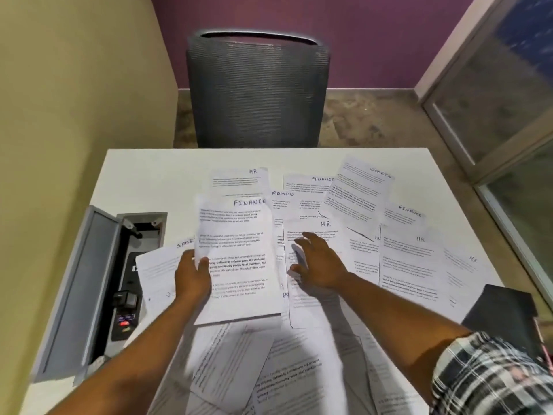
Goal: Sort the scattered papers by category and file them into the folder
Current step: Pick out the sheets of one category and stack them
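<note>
On the white table [143,175] we log scattered papers [410,265] headed HR, FINANCE, ADMIN and SPORTS. Our left hand [193,274] grips a FINANCE sheet [236,250], raised above the table's left half. Our right hand [318,262] rests flat, fingers spread, on an HR sheet [326,226] at the table's middle; a dark object [505,310] sits at its right edge.

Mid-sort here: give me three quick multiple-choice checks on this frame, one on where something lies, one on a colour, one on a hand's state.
1. Where is the sheet headed SPORTS?
A. far right of the table
B. under the left hand
C. on the chair

2. What colour is the back wall?
A. green
B. purple
C. white

3. What is the left hand doing?
A. resting flat and empty
B. gripping the FINANCE sheet
C. closing the floor box

Answers: 1 A, it lies at the table's far right; 2 B, the wall behind the chair is purple; 3 B, its thumb curls over the sheet's edge.
</note>
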`<state>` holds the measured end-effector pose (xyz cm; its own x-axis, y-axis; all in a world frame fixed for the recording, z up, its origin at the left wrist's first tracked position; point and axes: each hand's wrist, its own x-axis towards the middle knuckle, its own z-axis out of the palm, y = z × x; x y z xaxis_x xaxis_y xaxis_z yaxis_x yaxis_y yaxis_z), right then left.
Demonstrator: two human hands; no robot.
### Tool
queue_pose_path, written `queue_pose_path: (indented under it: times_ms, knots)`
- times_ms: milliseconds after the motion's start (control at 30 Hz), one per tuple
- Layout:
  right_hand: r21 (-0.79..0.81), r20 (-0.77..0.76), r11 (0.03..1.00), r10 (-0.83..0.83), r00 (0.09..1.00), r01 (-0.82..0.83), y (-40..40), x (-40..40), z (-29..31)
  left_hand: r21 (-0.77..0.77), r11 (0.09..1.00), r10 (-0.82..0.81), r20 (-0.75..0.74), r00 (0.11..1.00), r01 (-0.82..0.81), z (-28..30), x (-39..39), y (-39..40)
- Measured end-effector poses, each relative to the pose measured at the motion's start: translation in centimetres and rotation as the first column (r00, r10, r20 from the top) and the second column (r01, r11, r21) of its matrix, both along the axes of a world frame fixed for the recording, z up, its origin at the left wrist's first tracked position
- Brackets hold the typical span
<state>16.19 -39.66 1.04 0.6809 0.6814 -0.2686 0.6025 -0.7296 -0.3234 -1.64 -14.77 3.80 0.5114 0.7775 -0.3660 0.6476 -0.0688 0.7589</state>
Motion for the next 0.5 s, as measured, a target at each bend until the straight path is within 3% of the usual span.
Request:
queue_pose_path:
  times_ms: [133,300,500]
  knots:
    - [-0.001,-0.058,0.995,-0.098,0.994,0.098,-1.1,2.0,-0.3,-0.106,0.992,-0.076,-0.105,0.992,0.065,-2.7,-1.1,-2.9]
    - [0.004,-0.152,0.985,-0.172,0.973,0.175,-0.6,6.2,-0.8,-0.155,0.984,-0.106,-0.132,0.986,0.085,-4.1,-1.5,-3.5]
    - [-0.033,-0.124,0.989,-0.147,0.981,0.144,2.5,13.8,1.1,-0.144,0.959,-0.262,-0.125,0.957,0.244,-5.4,-2.0,-1.4]
